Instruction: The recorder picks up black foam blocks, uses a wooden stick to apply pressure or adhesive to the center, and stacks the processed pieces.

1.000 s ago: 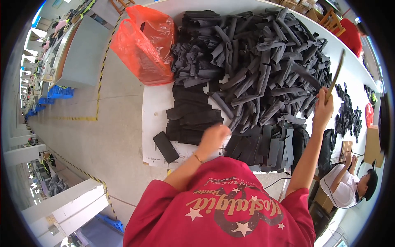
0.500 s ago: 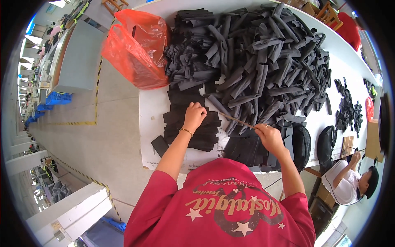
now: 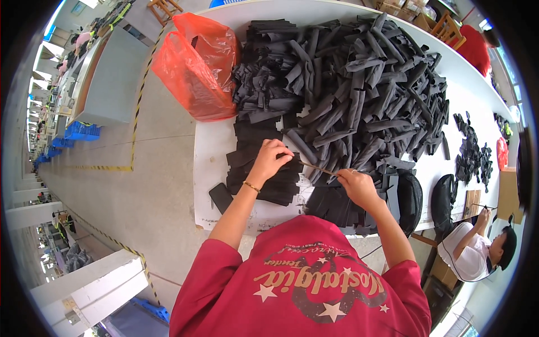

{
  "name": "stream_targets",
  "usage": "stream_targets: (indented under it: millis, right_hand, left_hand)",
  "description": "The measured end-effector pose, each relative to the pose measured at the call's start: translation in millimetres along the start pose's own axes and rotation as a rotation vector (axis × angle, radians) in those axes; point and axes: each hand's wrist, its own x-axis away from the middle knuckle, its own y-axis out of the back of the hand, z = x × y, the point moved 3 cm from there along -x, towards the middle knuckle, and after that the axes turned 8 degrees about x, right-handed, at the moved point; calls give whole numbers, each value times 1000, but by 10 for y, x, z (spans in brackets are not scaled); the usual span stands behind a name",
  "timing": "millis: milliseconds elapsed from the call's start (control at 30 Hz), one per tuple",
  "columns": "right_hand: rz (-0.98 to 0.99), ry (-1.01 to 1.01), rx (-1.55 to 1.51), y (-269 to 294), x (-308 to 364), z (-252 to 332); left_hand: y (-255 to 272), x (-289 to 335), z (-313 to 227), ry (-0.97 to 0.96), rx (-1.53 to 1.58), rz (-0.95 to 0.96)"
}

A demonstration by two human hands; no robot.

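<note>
My right hand (image 3: pixel 357 186) is closed round a thin brown stick (image 3: pixel 320 168), which points left toward my other hand. At the stick's far end my left hand (image 3: pixel 272 159) has its fingers pinched together; what lies between them is too small to make out. Beneath the left hand, flat black fabric strips (image 3: pixel 281 194) lie in overlapping rows on the white table (image 3: pixel 209 168). A large heap of curled black fabric pieces (image 3: pixel 359 92) fills the middle of the table beyond my hands. More flat black pieces (image 3: pixel 337 206) lie close to my body, below the right hand.
A red plastic bag (image 3: pixel 196 73) stands at the far left table corner. A dark phone (image 3: pixel 220 197) lies by the left edge. Black rounded cases (image 3: pixel 410 202) and small black pieces (image 3: pixel 471 157) are to the right. Another person (image 3: pixel 471 247) works at the far right.
My right hand has moved slightly left with the stick. My left hand has shifted right, its fingers now at the stick's end. The whole view has shifted a little.
</note>
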Motion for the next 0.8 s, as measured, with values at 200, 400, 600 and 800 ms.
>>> stream_targets:
  millis: [200, 400, 600, 800]
  right_hand:
    - [-106, -229, -634, -366, -142, 372]
    - [-135, -191, -639, -579, -53, 848]
    - [-315, -220, -565, -681, -62, 1076]
    - [-202, -174, -473, -737, 312, 1043]
  left_hand:
    - [-31, 131, -1117, -386, -158, -447]
    - [-325, 403, -404, 387, 1599, -638]
    - [-473, 363, -602, 486, 1702, -736]
    - [-221, 227, -698, 484, 1292, -827]
